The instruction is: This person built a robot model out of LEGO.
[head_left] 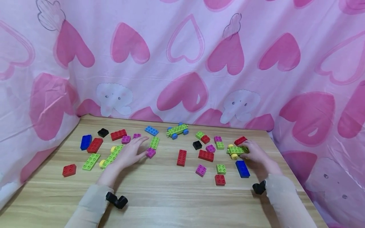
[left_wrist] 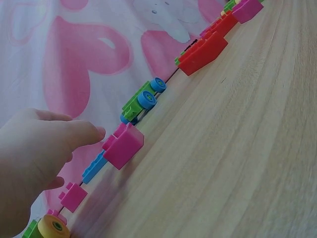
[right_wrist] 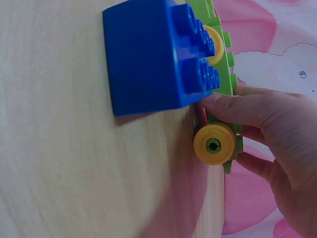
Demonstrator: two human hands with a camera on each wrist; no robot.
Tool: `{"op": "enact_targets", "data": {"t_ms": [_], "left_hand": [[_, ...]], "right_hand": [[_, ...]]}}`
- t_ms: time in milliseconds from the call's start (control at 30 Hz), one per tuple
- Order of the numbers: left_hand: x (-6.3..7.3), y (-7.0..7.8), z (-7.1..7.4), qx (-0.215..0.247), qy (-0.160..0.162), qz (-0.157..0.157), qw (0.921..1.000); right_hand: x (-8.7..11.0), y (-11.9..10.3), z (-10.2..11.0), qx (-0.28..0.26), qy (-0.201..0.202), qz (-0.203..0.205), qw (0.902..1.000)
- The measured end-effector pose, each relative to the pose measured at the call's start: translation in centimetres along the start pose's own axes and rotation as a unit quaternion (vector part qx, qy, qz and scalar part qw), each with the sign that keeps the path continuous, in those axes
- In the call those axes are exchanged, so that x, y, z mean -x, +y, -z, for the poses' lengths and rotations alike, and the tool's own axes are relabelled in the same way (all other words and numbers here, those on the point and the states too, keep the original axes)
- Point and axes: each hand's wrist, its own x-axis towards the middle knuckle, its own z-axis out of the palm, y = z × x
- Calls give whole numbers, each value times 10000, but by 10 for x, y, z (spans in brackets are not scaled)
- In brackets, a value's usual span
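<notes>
My left hand (head_left: 132,153) is over the table with its fingers spread, holding nothing. In the left wrist view its thumb tip is close to a magenta brick (left_wrist: 124,146); whether they touch I cannot tell. Beneath that forearm lies a long green car base (head_left: 113,155) with yellow wheels, partly hidden. At the right, my right hand (head_left: 254,152) pinches a green car base (head_left: 235,150) with yellow wheels, thumb on the near side and fingers beyond. A dark blue brick (head_left: 242,168) lies just nearer than that hand, and a red brick (head_left: 240,140) behind it.
A green car base (head_left: 178,129) with blue wheels stands near the back edge. Several loose bricks lie about, among them a red one (head_left: 181,157), a black one (head_left: 197,145) and a light blue one (head_left: 151,130). A pink heart-print cloth (head_left: 182,72) hangs behind the table.
</notes>
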Motion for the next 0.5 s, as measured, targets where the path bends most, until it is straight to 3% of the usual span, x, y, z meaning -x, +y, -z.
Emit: {"op": "enact_targets", "data": {"t_ms": [367, 500], "left_hand": [[-1, 3, 1, 48, -4, -8, 10000], [-1, 4, 2, 76, 0, -16, 10000]], "right_hand": [[2, -12, 14, 144, 23, -33, 9999], [-1, -22, 23, 223, 249, 204, 9992]]}}
